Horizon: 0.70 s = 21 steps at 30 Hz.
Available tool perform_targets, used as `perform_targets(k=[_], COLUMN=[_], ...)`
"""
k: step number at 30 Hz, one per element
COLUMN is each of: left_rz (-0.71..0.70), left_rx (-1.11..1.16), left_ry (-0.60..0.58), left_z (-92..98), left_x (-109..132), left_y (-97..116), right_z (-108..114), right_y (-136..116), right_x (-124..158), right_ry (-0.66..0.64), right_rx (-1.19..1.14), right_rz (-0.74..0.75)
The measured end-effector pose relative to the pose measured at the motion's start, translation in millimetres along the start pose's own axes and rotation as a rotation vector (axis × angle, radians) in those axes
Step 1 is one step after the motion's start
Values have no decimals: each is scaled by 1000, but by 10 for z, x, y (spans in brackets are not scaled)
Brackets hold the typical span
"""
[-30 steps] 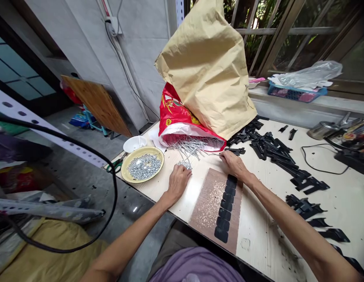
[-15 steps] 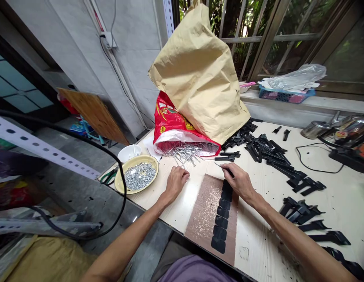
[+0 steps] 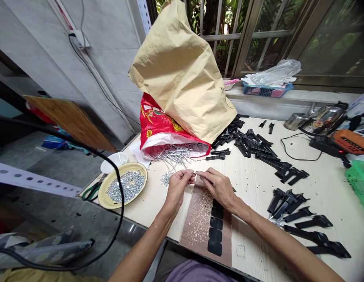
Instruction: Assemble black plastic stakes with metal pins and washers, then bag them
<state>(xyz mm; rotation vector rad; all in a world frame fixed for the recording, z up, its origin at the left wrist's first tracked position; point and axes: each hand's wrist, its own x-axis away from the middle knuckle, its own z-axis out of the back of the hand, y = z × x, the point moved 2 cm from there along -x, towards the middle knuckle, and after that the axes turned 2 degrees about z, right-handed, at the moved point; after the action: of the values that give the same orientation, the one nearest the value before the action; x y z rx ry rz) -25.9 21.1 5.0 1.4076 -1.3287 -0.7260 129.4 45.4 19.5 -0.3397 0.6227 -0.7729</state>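
My left hand point(image 3: 179, 188) is closed in a pinch, its fingertips around something small that I cannot make out. My right hand point(image 3: 219, 187) meets it there, fingers closed on a black plastic piece point(image 3: 234, 189) mostly hidden by the hand; a bit of thin metal shows between the two sets of fingertips. Beneath lies a brown board point(image 3: 196, 229) scattered with pale crumbs and bearing a row of black rounded pads point(image 3: 215, 235). Beside my left hand is a small heap of silver metal parts point(image 3: 166, 179). A yellow bowl point(image 3: 101, 196) holds many more.
A red bag point(image 3: 149, 123) spills thin metal rods point(image 3: 176, 154) under a large tan paper sack point(image 3: 182, 70). Black plastic pieces point(image 3: 252, 143) are strewn along the right. Scissors point(image 3: 92, 191), a kettle point(image 3: 323, 119), an orange tool point(image 3: 350, 141) and a green basket point(image 3: 361, 180) surround them.
My right hand has moved left and my left hand has risen, so their fingertips now meet. The view has swung right, bringing the green basket in.
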Motion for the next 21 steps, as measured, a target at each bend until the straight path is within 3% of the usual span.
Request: perform_targets(k=[5, 9, 16, 21], left_rz=[-38, -57, 60, 171], left_rx=[-57, -103, -60, 88], left_ry=[1, -63, -213, -209], left_z=[-21, 23, 72, -31], left_x=[21, 23, 18, 90], left_y=[31, 33, -27, -34], right_z=[58, 106, 155, 170], right_y=[-1, -37, -80, -77], right_x=[29, 53, 163, 240], right_ry=[-10, -40, -71, -51], right_rx=[76, 120, 73, -15], right_rz=[4, 16, -24, -71])
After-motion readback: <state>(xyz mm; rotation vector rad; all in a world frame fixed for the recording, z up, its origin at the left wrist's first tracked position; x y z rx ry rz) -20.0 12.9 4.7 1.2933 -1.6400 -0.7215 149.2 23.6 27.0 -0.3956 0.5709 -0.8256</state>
